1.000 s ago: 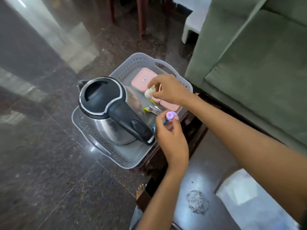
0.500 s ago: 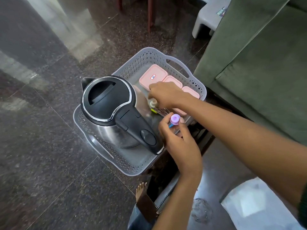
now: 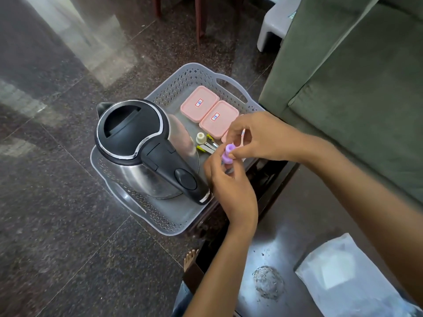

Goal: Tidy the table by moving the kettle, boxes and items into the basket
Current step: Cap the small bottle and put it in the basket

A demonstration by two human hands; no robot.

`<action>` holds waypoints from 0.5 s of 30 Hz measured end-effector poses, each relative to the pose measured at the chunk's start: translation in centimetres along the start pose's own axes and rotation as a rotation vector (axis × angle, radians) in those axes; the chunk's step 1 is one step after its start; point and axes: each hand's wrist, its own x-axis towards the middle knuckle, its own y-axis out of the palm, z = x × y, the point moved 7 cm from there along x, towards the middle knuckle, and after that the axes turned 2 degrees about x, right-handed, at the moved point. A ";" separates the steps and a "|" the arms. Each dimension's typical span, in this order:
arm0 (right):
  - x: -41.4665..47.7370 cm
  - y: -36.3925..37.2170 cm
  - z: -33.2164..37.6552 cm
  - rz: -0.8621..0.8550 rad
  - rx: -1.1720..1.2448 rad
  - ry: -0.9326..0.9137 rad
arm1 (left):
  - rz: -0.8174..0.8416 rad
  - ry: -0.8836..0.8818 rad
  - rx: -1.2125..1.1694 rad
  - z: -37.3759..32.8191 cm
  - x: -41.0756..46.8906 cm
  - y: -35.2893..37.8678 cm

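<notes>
— The kettle (image 3: 146,154): what is it showing?
— Polished steel gleaming under a matt black plastic lid.
— And the basket (image 3: 174,88)?
— Perforated grey plastic, sitting on glossy speckled stone floor (image 3: 57,202).

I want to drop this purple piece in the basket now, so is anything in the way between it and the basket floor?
Partly. The purple piece, held by both hands, hangs above the basket's near edge. Just beyond it lie yellow-handled clips and a cream piece; the kettle fills the left side.

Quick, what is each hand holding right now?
Left hand: pinching the purple piece.
Right hand: pinching the same purple piece from above.
</notes>
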 end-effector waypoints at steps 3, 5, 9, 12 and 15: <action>0.3 -0.1 0.2 -0.032 -0.053 -0.010 | 0.009 -0.003 0.012 0.1 0.2 0.1; 0.2 -0.8 -0.5 -0.069 -0.070 0.008 | 0.049 -0.014 0.042 0.3 0.0 0.2; 0.4 -1.8 -1.9 -0.190 -0.022 0.038 | 0.121 -0.111 0.124 0.9 -2.2 -0.2; 1.6 0.8 -2.0 -0.148 -0.033 0.034 | 0.110 -0.153 0.160 1.7 -3.2 -1.3; 3.0 4.1 -1.3 -0.096 -0.111 -0.029 | 0.126 -0.185 0.157 2.0 -3.1 -1.5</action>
